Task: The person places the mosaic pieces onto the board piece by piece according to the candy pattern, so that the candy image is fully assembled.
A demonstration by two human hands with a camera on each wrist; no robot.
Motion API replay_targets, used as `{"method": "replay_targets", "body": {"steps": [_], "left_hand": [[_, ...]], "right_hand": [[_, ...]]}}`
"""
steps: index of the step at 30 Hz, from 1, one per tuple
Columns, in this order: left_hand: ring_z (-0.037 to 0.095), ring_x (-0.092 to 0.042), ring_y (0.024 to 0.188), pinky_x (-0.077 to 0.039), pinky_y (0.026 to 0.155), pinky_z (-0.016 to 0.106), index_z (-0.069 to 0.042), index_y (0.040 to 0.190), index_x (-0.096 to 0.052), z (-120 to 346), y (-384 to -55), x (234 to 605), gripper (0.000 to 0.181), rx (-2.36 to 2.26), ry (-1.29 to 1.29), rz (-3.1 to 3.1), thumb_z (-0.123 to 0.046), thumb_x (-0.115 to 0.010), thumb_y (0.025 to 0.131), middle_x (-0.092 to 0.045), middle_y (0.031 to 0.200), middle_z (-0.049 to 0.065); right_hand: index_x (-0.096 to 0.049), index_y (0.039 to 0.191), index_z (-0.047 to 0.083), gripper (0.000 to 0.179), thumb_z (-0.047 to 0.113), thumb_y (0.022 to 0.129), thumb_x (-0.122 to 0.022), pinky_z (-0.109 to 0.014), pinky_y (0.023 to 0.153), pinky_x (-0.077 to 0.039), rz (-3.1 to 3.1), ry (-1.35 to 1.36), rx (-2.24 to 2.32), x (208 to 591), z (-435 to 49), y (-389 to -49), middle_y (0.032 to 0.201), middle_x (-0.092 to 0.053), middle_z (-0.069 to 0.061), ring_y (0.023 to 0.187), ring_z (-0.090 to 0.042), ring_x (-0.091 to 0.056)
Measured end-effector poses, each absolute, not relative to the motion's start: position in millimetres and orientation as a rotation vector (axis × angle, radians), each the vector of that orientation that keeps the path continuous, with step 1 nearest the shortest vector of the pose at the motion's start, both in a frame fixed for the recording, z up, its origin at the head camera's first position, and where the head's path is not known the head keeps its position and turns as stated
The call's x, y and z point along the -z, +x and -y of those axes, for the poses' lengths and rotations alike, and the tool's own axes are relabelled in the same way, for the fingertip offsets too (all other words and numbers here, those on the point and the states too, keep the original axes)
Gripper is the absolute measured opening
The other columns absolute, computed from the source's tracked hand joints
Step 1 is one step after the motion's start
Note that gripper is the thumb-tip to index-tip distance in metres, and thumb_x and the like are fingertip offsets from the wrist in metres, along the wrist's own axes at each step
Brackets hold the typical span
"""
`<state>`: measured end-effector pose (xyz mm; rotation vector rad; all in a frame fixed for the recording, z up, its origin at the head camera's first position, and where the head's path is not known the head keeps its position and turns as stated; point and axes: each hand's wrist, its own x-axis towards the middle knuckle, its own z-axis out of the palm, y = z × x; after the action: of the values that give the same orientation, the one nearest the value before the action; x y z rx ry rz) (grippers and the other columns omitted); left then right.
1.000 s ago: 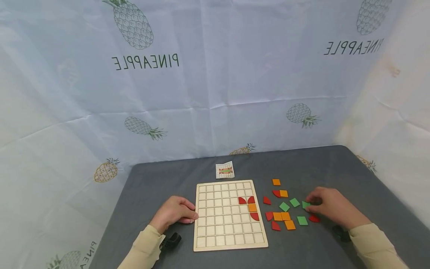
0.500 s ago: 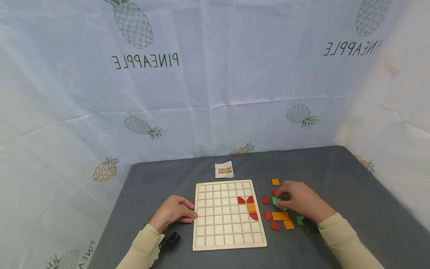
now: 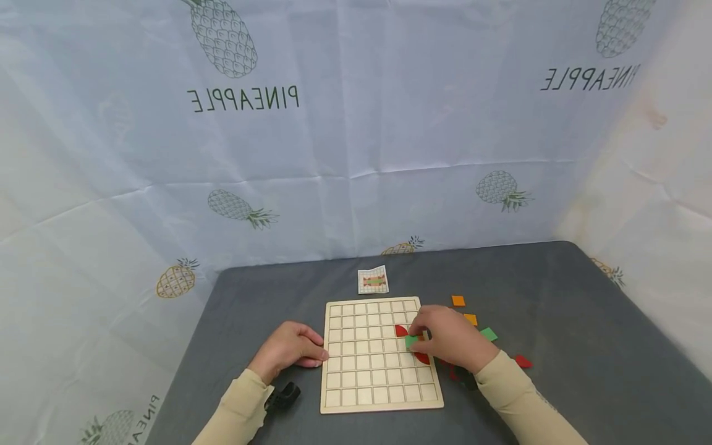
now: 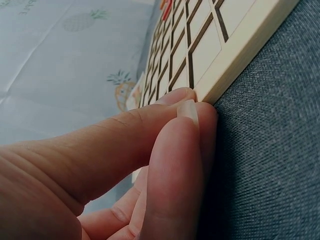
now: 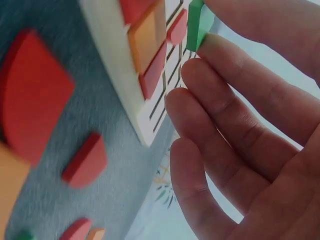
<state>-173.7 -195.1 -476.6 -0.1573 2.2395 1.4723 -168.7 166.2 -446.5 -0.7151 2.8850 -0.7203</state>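
Note:
My right hand [image 3: 453, 337] pinches a green square tile [image 3: 411, 342] between thumb and fingers, close over the right part of a wooden grid board [image 3: 361, 371]. In the right wrist view the green tile [image 5: 199, 25] stands tilted at the fingertips, the other fingers loosely bent. Red quarter-round tiles [image 3: 401, 330] lie in the board's cells around it, along with an orange square tile [image 5: 147, 37] that my hand mostly covers in the head view. At the board's left edge, my left hand [image 3: 286, 352] grips the rim with thumb and fingertips, as the left wrist view shows.
Behind the board lies a small pattern card [image 3: 373, 281]. Loose tiles are spread right of the board, among them an orange square [image 3: 458, 301], a green square [image 3: 489, 334] and a red quarter-round [image 3: 523, 361]; my right arm hides several. A pineapple-print curtain [image 3: 345, 123] hangs behind the table.
My right hand has picked up a green square from the loose tiles at the right and carried it left, over the board. My left hand has stayed at the board's edge.

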Motion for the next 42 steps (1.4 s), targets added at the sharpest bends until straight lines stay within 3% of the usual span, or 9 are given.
{"method": "replay_targets", "body": {"steps": [14, 42], "left_hand": [[0.015, -0.079, 0.076, -0.068, 0.071, 0.032, 0.003, 0.108, -0.075, 193.2, -173.1, 478.8, 0.036, -1.476, -0.141, -2.235, -0.01, -0.094, 0.08, -0.081, 0.093, 0.012], [0.015, -0.078, 0.074, -0.068, 0.07, 0.032, 0.002, 0.107, -0.075, 194.0, -174.7, 475.6, 0.035, -1.476, -0.169, -2.239, -0.01, -0.094, 0.08, -0.081, 0.092, 0.012]], "right_hand": [[-0.082, 0.094, 0.021, 0.017, 0.023, 0.084, -0.095, -0.026, 0.073, -0.057, -2.918, -0.741, 0.68, 457.3, -154.5, -170.3, 0.09, -0.066, 0.013, 0.081, -0.004, -0.056], [-0.08, 0.09, 0.022, 0.014, 0.021, 0.085, -0.094, -0.023, 0.068, -0.053, -2.954, -0.689, 0.651, 454.1, -150.8, -173.0, 0.088, -0.066, 0.012, 0.077, -0.003, -0.054]]}}
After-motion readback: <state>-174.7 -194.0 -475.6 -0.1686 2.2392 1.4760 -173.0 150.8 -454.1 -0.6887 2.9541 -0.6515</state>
